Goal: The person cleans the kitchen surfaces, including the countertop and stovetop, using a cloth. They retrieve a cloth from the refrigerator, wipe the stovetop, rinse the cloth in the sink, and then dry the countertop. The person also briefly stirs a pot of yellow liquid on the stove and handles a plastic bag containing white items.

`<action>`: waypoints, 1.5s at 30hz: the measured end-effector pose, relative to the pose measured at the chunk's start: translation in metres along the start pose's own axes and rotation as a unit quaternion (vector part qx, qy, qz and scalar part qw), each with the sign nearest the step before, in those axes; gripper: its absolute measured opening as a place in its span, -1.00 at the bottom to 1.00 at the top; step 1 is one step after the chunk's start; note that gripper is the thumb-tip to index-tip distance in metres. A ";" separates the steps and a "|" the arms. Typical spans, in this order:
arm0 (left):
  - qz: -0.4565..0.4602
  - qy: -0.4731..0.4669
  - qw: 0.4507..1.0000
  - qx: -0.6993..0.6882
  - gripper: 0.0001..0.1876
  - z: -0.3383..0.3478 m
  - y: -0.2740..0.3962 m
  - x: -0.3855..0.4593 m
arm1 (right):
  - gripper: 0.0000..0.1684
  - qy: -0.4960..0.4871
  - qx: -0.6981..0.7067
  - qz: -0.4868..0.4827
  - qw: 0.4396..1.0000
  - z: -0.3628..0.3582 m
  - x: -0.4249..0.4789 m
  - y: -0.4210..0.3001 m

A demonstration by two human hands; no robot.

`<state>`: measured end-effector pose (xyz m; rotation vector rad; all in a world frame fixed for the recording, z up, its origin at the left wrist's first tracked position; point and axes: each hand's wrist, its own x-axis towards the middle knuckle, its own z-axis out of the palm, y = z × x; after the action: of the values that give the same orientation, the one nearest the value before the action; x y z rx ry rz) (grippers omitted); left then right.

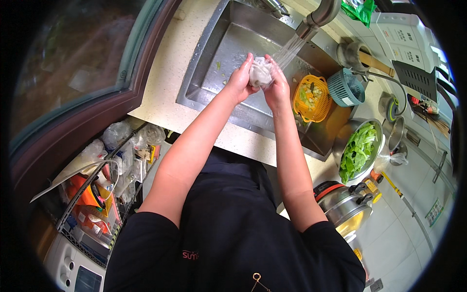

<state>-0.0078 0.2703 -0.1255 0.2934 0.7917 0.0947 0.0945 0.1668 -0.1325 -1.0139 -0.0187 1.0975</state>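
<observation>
Both my hands are cupped around a crumpled, wet white cloth (260, 72) above the stainless steel sink (240, 40). My left hand (240, 80) presses it from the left, its thumb pointing up. On the other side my right hand (276, 87) holds it, with water from the faucet (310, 25) running over the fingers. The fingers behind the cloth are partly hidden. Right of my right hand, an orange plastic basket (316, 113) with food scraps stands in the sink, touching or close to a blue plastic basket (346, 87). Small green bits lie on the sink bottom.
A metal bowl of leafy greens (359, 151) sits on the counter at the right, above a steel pot (343, 204). A stone mortar with a wooden pestle (375, 62) stands behind the sink. At the left are a window frame (146, 62) and a loaded wire rack (87, 186).
</observation>
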 end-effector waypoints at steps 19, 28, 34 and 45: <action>0.141 0.032 0.987 0.075 -0.68 0.011 -0.007 -0.004 | -0.51 0.084 -0.134 -0.120 0.980 0.006 -0.001 -0.006; 0.147 0.022 0.986 0.071 -0.65 0.005 -0.006 -0.002 | -0.44 0.070 -0.214 -0.089 0.970 0.016 0.001 -0.005; 0.308 0.058 0.870 0.380 -0.45 0.015 -0.024 0.000 | -0.43 0.070 0.033 -0.008 0.997 -0.004 0.026 0.022; 0.235 0.151 0.947 0.157 -0.24 0.018 -0.018 -0.008 | -0.50 0.077 0.117 0.007 0.990 0.002 0.026 0.010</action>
<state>-0.0013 0.2471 -0.1134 0.7820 1.0303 0.4747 0.0995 0.1880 -0.1502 -0.8841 0.2374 1.0045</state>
